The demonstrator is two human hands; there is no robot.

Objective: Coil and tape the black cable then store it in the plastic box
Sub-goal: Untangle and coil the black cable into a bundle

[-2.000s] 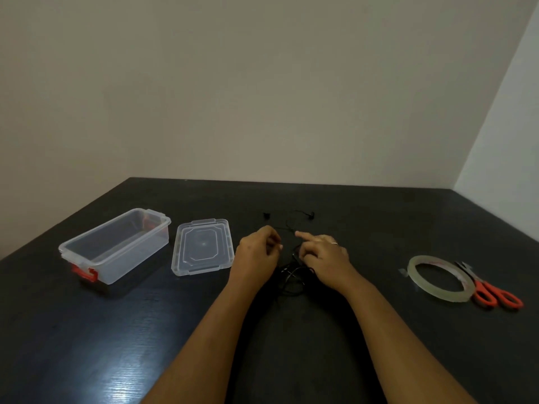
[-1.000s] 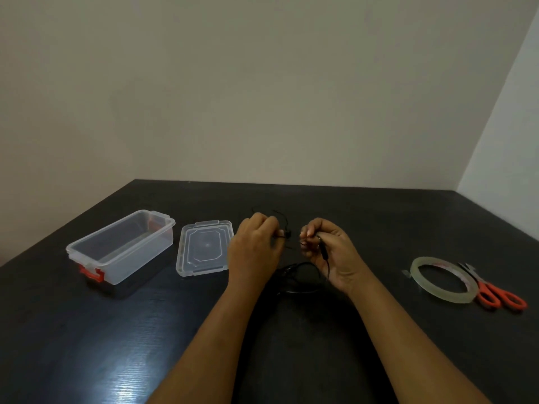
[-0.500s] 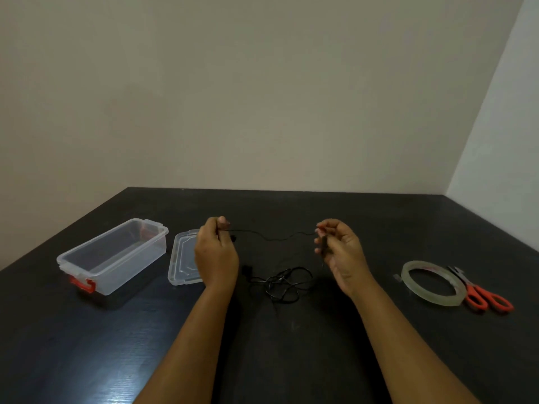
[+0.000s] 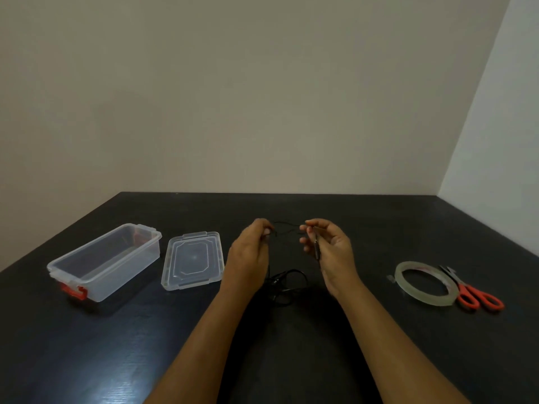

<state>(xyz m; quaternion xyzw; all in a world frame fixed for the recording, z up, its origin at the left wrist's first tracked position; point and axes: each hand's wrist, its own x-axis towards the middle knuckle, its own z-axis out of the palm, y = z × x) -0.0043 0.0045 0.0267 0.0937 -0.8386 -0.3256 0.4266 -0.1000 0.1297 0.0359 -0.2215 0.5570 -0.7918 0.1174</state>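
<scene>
A thin black cable [image 4: 287, 282] lies in a loose tangle on the dark table [image 4: 379, 228], with one strand rising between my hands. My left hand [image 4: 250, 252] pinches that strand at its fingertips. My right hand [image 4: 328, 249] pinches the other end of the short slack span, and a length of cable hangs down across its palm. Both hands hover above the tangle, a small gap apart. The clear plastic box [image 4: 105, 262] with red latches stands open at the left. Its clear lid [image 4: 194, 259] lies flat beside it.
A roll of clear tape [image 4: 423, 282] lies flat at the right, with red-handled scissors [image 4: 475, 295] touching its right side. Walls close the table at the back and right.
My hands lifted a strand off the table, spread it wide half a second ago, and have now come closer together, leaving the span between them slack.
</scene>
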